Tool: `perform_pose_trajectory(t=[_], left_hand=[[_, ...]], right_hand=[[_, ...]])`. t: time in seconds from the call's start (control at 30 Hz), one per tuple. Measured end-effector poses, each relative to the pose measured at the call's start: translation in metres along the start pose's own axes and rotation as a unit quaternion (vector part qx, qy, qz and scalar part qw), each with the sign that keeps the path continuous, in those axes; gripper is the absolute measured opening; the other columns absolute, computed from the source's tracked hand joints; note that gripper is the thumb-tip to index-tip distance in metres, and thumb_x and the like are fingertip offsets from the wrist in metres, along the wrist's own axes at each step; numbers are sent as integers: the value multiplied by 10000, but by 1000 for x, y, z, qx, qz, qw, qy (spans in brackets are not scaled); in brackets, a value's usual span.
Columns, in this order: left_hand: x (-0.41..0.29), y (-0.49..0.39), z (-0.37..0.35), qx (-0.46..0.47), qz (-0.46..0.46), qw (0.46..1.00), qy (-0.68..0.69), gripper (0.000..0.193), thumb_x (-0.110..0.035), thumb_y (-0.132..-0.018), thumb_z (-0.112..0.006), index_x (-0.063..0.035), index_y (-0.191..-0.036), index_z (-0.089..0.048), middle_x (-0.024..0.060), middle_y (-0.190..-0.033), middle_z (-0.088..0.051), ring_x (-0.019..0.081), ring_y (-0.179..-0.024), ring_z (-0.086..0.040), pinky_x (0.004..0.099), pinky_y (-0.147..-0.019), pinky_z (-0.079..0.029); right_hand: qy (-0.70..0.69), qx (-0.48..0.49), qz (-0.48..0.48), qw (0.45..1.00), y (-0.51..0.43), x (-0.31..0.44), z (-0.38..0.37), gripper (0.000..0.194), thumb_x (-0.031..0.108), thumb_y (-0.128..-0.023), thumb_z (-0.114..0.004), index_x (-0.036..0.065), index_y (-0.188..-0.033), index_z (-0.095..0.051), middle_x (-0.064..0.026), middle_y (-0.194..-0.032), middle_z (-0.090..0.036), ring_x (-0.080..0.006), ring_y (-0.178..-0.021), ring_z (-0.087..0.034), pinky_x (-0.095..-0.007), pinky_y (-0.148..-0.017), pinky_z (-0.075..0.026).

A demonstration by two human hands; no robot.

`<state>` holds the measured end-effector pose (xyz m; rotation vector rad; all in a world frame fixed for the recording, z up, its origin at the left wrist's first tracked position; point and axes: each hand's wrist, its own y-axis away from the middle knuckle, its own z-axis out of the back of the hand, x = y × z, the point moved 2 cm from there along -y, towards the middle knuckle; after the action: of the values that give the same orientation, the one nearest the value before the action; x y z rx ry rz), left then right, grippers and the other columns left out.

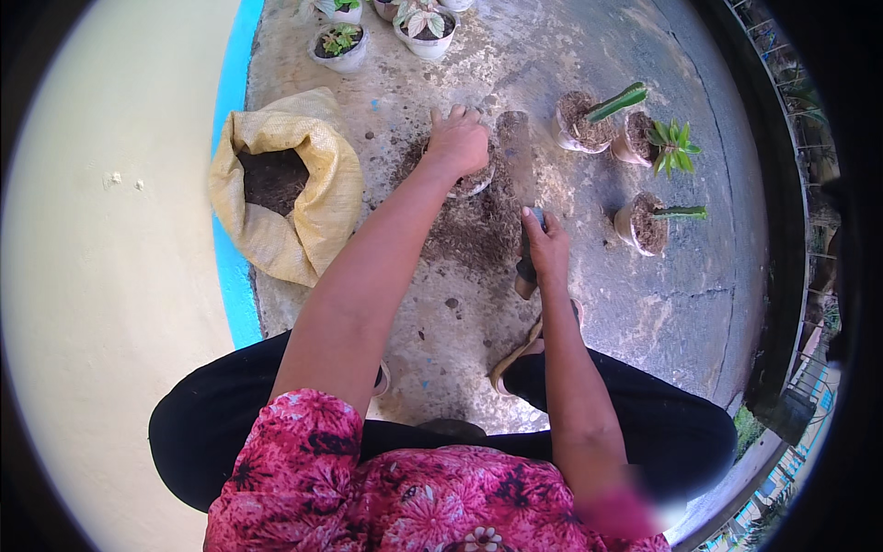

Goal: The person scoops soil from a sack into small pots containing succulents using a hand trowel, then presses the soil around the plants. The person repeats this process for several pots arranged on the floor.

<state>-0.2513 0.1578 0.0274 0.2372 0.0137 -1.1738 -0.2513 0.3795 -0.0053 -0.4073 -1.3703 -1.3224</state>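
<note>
My left hand (459,141) is over a small pot of soil (472,185), its fingers bent at the far side and covering most of the pot. Whether they grip the rim or press the soil is hidden. In my right hand (548,241) is the dark handle of a machete-like tool (514,152). Its broad, soil-stained blade points away from me, just right of the pot. Loose dark soil (469,238) is scattered around the pot and beside the blade. Left of the pot stands a yellow woven sack (331,186) with a rolled-down mouth and dark soil inside.
On the right are a pot with a leaning cactus cutting (617,103), a pot with a leafy succulent (672,145) and another cactus pot (645,224). Several potted plants (428,47) stand at the far end. A wall with a blue base band (238,303) borders the left.
</note>
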Motion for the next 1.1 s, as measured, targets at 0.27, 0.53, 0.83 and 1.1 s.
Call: perform_pose_trajectory(t=[0.27, 0.53, 0.83, 1.1], left_hand=[[29, -4, -11, -2, 144, 953, 265, 225, -192, -762, -635, -87, -940, -723, 148, -1055, -655, 315, -1004, -604, 418, -877, -477], [38, 10, -7, -7, 135, 927, 350, 211, -195, -673, -764, -71, -837, -718, 123, -941, -677, 285, -882, -634, 374, -786, -480], [52, 14, -16, -37, 51, 927, 371, 206, -212, -762, -698, -117, -943, -728, 110, -1108, -647, 282, -1022, -597, 370, -909, -455], [75, 41, -28, -88, 78, 966, 231, 315, -167, -868, -550, -165, -1165, -655, 35, -1316, -554, 290, -1233, -470, 394, -1045, -359]], right_hand=[[1, 18, -1, 1000, -1, -8, 3, 390, 405, -853, -679, 23, -887, -606, -31, -611, -545, -128, -478, -537, -286, -463, -436], [68, 32, 1, 997, 1, -1, 5, 441, 443, -836, -684, 16, -911, -605, -56, -608, -555, -144, -487, -556, -306, -472, -451], [107, 86, 19, 990, -10, 5, -8, 452, 462, -846, -668, 24, -943, -621, -66, -620, -568, -158, -473, -570, -313, -475, -460], [108, 119, 3, 987, -20, -3, 3, 462, 463, -855, -664, 11, -938, -619, -57, -628, -556, -149, -468, -569, -304, -469, -466]])
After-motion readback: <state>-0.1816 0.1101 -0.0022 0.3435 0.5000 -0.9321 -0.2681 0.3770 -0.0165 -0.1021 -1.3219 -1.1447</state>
